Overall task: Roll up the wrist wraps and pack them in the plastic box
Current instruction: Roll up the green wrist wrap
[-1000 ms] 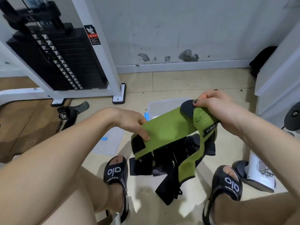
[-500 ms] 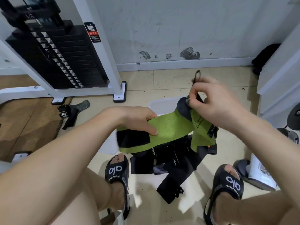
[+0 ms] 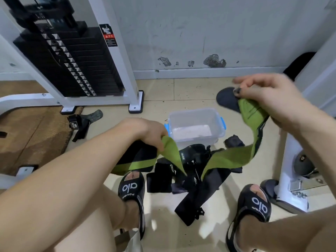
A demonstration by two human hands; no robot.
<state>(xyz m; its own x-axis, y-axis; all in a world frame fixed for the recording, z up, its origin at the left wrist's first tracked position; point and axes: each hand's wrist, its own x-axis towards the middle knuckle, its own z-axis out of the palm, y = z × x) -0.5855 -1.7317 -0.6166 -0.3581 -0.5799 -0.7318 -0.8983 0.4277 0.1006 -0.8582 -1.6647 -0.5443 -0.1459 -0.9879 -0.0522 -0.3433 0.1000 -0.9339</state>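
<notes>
A green wrist wrap (image 3: 227,159) with black ends hangs in a sagging V between my two hands. My left hand (image 3: 147,133) grips it near its black hook-and-loop end, low and left of the box. Raised at the right, my right hand (image 3: 263,99) pinches the other end by its dark rounded tab. A clear plastic box (image 3: 197,113) with blue latches stands open on the floor beyond the wrap. Several black wraps (image 3: 196,180) lie in a heap on the tiles between my feet.
A white-framed weight stack machine (image 3: 72,60) stands at the back left, with a black strap (image 3: 81,124) on the floor by its foot. A white machine leg (image 3: 291,179) rises at the right. My two sandalled feet flank the heap. A wall closes the back.
My hands have pulled apart: the right rose and went right with the tab end, the left dropped slightly. The wrap, formerly held flat over the box, now sags, and the box shows.
</notes>
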